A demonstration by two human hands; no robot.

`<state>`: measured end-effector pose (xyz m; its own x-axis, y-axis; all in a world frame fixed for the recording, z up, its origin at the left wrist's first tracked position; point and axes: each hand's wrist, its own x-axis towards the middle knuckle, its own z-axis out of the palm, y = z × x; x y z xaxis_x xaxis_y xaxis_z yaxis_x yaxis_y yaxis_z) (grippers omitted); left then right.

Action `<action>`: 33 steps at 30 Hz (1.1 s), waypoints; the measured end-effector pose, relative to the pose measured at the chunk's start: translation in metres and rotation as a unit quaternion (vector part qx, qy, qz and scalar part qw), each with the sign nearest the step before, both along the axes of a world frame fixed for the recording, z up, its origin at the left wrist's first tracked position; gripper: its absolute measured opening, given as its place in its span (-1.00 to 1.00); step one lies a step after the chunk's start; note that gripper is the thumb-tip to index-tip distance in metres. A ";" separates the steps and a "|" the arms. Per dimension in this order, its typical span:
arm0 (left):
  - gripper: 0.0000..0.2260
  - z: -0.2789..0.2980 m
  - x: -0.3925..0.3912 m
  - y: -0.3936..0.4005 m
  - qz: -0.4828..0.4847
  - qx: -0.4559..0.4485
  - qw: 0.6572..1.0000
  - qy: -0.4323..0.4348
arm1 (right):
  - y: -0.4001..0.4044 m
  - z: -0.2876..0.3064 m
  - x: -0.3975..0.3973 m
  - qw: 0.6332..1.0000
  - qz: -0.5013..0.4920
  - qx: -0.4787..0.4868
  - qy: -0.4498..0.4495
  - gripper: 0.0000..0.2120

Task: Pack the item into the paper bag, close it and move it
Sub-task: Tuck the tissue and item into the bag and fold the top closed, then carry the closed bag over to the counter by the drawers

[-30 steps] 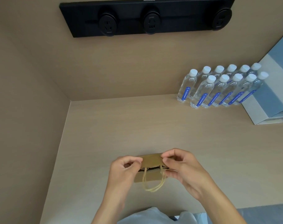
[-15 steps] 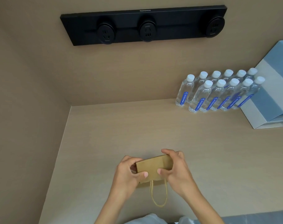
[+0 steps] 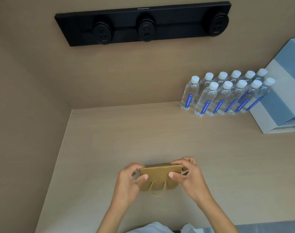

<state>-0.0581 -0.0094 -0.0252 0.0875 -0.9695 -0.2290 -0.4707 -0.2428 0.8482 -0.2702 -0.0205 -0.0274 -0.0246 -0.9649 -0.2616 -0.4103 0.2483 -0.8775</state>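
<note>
The paper bag (image 3: 160, 175) lay at the near centre of the table (image 3: 160, 140), between the two hands. Its top was folded over, so the folded flap faced the camera as a flat brown band. One twisted paper handle (image 3: 157, 189) hung in a loop below the flap, on the side nearest the person. The item inside the bag was not visible.

The left hand (image 3: 128, 180) gripped the left end of the bag. Its thumb pressed on the front of the flap, and its fingers curled behind the bag's far side. The right hand (image 3: 188, 177) gripped the right end in the same way: thumb on the front face, fingers wrapped over the top edge and behind. Both hands were closed on the bag. Whether the bag's base touched the table could not be determined.

At the far right of the table stood a cluster of clear water bottles (image 3: 227, 95) with white caps and blue labels, arranged in two rows and well apart from the bag. A blue and white box (image 3: 281, 101) sat just beside the bottles at the right edge. A black socket strip (image 3: 143, 24) with three round outlets was mounted on the wall above the table.
</note>
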 end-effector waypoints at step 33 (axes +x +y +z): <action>-0.71 0.038 -0.306 0.026 -0.476 0.012 0.866 0.150 | 0.213 0.035 -0.202 0.808 -0.554 -0.179 -0.088 -0.64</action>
